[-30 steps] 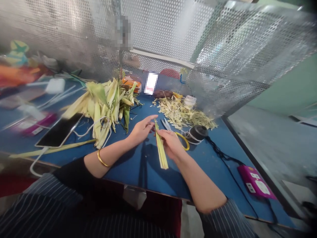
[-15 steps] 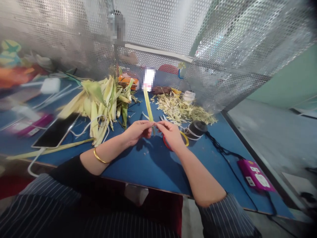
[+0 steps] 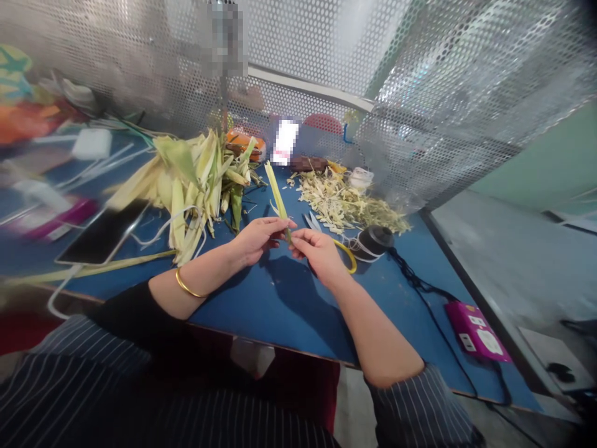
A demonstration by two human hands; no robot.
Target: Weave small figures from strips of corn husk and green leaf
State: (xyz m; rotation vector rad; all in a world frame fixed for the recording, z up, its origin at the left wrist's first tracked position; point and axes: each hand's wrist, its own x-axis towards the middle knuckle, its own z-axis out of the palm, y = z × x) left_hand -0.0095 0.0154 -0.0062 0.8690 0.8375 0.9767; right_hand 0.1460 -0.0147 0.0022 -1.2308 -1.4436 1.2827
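Note:
Between my two hands stands a narrow pale-green corn husk strip (image 3: 278,194), its upper end pointing away from me. My left hand (image 3: 261,239) pinches it near the lower end between thumb and fingers. Just below, my right hand (image 3: 317,249) has its fingertips closed on the strip's bottom end. Partly behind my right hand lie scissors (image 3: 347,254) with a yellow handle loop, their blades pointing away. A dark spool of thread (image 3: 374,241) sits to the right of them.
A heap of corn husks (image 3: 186,180) lies left of my hands, beside a phone (image 3: 102,239) with a white cable. Shredded husk pieces (image 3: 336,196) are piled at the back right. A purple power strip (image 3: 478,330) with black cords lies at right. Perforated metal panels (image 3: 317,43) stand behind.
The husk strip has tipped slightly and come nearer me. My right hand has shifted from beside my left fingertips down to the strip's lower end. The view has tilted a little.

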